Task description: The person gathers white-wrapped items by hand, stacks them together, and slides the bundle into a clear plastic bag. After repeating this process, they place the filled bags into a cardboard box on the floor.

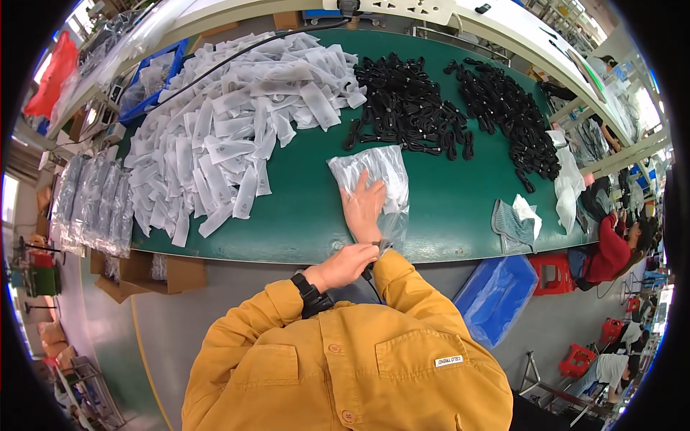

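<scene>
In front of me a clear plastic bag (388,169) with whitish contents lies on the green table (302,208), near its front edge. My right hand (364,205) is pressed flat on the bag, its fingers spread. My left hand (339,266), with a black watch (307,291) on its wrist, is closed just at my right wrist, over the table edge. Its fingertips are partly hidden, so what they pinch cannot be made out. The bag's near end runs under my right wrist.
A big heap of small frosted pouches (237,122) covers the left side. Bundled black cables (402,100) lie at the back, with another cable pile (503,108) farther right. A grey cloth (513,224) lies at right; a blue bin (496,298) stands below the edge, cardboard boxes (162,273) at lower left.
</scene>
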### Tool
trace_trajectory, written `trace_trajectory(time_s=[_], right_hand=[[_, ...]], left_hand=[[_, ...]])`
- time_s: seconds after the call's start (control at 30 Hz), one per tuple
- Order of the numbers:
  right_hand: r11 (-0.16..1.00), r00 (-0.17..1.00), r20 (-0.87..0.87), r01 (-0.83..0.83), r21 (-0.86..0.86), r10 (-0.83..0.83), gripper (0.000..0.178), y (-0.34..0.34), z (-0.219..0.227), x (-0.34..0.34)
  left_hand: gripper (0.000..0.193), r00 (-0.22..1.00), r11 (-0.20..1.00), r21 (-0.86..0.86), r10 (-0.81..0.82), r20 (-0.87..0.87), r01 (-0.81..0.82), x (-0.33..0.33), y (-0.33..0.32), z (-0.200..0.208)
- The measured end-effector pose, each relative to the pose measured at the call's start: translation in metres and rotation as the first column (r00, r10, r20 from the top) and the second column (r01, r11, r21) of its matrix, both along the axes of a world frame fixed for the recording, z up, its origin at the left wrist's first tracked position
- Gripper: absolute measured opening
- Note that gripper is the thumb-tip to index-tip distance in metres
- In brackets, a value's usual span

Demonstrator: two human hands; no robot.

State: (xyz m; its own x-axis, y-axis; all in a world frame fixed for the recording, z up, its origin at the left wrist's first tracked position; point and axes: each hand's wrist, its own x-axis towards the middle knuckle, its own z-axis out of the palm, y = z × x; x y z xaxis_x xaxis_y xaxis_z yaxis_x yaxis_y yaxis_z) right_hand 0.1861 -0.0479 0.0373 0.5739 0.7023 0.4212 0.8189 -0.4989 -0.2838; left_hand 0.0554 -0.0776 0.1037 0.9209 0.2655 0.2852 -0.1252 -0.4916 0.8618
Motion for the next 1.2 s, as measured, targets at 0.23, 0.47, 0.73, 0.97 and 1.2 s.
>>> trace_trajectory(time_s=[0.23, 0.47, 0.73, 0.97, 1.2], right_hand=[[0.982, 0.964, -0.208, -0.144, 0.126, 0.168, 0.068, -0.001, 0.0, 0.01], [0.997, 0.818, -0.572, -0.074, -0.011, 0.055, 0.049, -0.001, -0.01, 0.0], [0.991, 0.836, -0.532, -0.12, 0.059, 0.133, 0.028, -0.016, -0.04, 0.026], [0.962, 0.827, -0.491, 0.252, -0.108, -0.272, 0.021, -0.04, -0.078, 0.053], [0.99, 0.989, -0.097, 0.098, -0.106, -0.108, 0.019, 0.002, -0.081, 0.065]], left_hand=[[0.007, 0.982, 0.981, -0.06, 0.186, 0.033, -0.184, 0.002, 0.014, 0.001], [0.008, 0.998, 0.995, -0.079, 0.063, -0.001, -0.063, -0.002, 0.018, 0.001], [0.008, 0.986, 0.975, 0.152, 0.161, 0.029, -0.164, -0.005, 0.041, 0.009], [0.009, 0.948, 0.947, 0.053, 0.317, 0.019, -0.318, 0.03, 0.035, -0.017], [0.007, 0.973, 0.987, -0.006, 0.156, -0.171, -0.16, 0.031, 0.038, -0.034]])
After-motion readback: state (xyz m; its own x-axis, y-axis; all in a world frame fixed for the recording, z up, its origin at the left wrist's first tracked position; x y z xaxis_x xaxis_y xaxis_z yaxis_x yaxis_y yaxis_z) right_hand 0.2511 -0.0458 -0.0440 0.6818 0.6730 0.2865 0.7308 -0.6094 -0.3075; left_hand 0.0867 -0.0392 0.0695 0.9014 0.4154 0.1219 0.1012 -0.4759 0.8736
